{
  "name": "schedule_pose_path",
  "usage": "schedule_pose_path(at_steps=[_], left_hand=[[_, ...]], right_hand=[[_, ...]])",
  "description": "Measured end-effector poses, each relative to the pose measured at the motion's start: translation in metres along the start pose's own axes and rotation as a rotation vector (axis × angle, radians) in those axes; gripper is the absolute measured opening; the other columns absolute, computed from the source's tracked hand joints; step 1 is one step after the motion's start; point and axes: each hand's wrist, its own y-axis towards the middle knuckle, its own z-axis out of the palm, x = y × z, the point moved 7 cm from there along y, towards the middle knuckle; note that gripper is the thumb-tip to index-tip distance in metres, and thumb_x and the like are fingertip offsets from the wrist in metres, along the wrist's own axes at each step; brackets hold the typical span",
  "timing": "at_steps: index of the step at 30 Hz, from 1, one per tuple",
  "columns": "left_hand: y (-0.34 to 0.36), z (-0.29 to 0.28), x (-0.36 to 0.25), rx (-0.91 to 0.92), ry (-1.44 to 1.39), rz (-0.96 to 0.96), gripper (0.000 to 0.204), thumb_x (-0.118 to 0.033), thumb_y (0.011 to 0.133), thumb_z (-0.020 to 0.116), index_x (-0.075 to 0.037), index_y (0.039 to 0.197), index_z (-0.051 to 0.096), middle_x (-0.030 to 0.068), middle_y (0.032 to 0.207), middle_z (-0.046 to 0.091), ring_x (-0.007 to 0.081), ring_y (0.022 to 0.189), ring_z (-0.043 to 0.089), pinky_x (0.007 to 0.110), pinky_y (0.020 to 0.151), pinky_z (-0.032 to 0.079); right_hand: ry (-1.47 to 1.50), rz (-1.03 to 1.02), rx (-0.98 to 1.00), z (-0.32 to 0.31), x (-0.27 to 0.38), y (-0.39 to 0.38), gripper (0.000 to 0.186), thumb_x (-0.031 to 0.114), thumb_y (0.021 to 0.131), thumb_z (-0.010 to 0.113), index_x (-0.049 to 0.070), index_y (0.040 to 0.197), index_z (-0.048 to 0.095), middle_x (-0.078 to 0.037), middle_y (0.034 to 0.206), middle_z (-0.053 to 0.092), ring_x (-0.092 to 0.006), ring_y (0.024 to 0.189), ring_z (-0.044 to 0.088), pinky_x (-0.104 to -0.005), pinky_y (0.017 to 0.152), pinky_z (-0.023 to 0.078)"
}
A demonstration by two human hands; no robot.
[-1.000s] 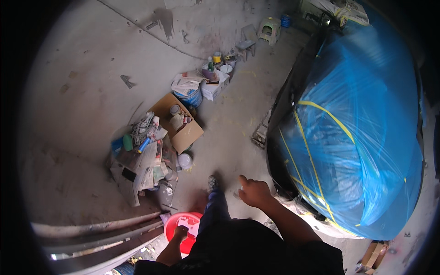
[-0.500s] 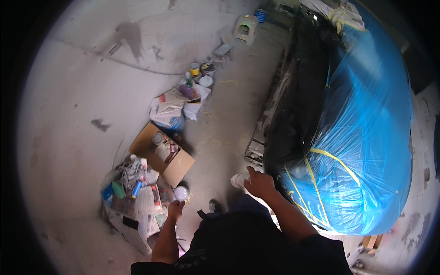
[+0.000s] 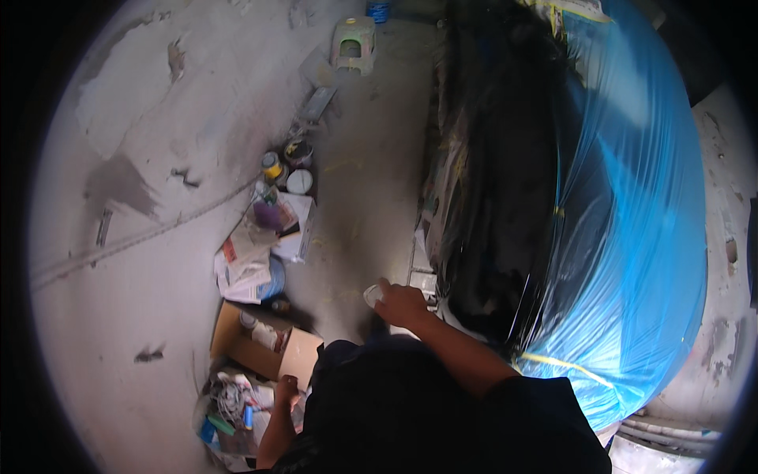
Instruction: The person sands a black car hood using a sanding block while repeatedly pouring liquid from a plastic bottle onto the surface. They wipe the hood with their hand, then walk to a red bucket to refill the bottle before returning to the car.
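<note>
My right hand (image 3: 401, 305) is closed around a small whitish can (image 3: 373, 296), held out ahead of my body. The can's lower side is blurred, and its kind is hard to tell. On the left, my left hand (image 3: 287, 390) hangs with curled fingers; anything inside them is hidden. Just beyond it stands an open cardboard box (image 3: 303, 355) with jars and crumpled stuff inside. To my right is a long, large shape covered in blue plastic film (image 3: 632, 237) with yellow tape (image 3: 568, 366). Its near side shows a dark, glossy surface (image 3: 497, 205).
Along the left wall lie a paper-covered bundle (image 3: 245, 261), a white-lidded tub (image 3: 300, 182), a yellow-banded can (image 3: 272, 165) and a heap of cables (image 3: 230, 399). Farther up stand a pale step stool (image 3: 353, 46) and a blue can (image 3: 377, 11). Bare floor (image 3: 371, 142) runs between wall and covered shape.
My view has swung and moved forward along the floor strip. The box and heap sit lower in the picture. The right hand still grips the can; the left hand stays curled.
</note>
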Motion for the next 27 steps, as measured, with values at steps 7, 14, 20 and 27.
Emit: schedule_pose_path(at_steps=[7, 14, 20, 27], left_hand=[[0.111, -0.051, -0.151, 0.066, -0.016, 0.204, 0.021, -0.019, 0.089, 0.058, -0.003, 0.097, 0.069, 0.012, 0.075, 0.064, 0.0206, 0.058, 0.062, 0.034, 0.047, 0.05], [0.278, -0.082, -0.254, 0.149, 0.131, 0.571, 0.01, -0.01, 0.083, 0.063, -0.004, 0.091, 0.062, 0.0103, 0.076, 0.06, 0.0231, 0.053, 0.057, 0.034, 0.045, 0.049], [0.379, -0.147, -0.387, 0.265, -0.157, 0.133, 0.017, -0.013, 0.093, 0.048, -0.001, 0.086, 0.058, 0.0089, 0.06, 0.054, 0.0174, 0.049, 0.054, 0.032, 0.046, 0.048], [0.55, -0.161, -0.495, 0.251, 0.049, 0.357, 0.021, -0.015, 0.09, 0.045, 0.001, 0.085, 0.057, 0.0129, 0.063, 0.058, 0.0216, 0.048, 0.057, 0.034, 0.043, 0.048]], right_hand=[[0.014, 0.159, 0.024, -0.038, -0.047, 0.122, 0.053, 0.036, 0.086, 0.055, 0.003, 0.126, 0.048, -0.022, 0.091, 0.069, -0.0393, 0.084, 0.068, -0.0523, 0.071, 0.053], [0.046, 0.447, 0.074, -0.06, -0.103, 0.216, 0.053, 0.035, 0.085, 0.054, 0.004, 0.126, 0.047, -0.023, 0.101, 0.069, -0.0393, 0.094, 0.068, -0.0517, 0.08, 0.053], [0.103, 0.726, 0.084, -0.079, -0.151, 0.256, 0.054, 0.039, 0.087, 0.054, 0.005, 0.128, 0.044, -0.023, 0.111, 0.067, -0.039, 0.103, 0.066, -0.0499, 0.088, 0.052], [0.209, 0.836, 0.072, -0.088, -0.184, 0.307, 0.055, 0.038, 0.086, 0.053, 0.005, 0.129, 0.044, -0.026, 0.114, 0.065, -0.04, 0.107, 0.065, -0.051, 0.091, 0.05]])
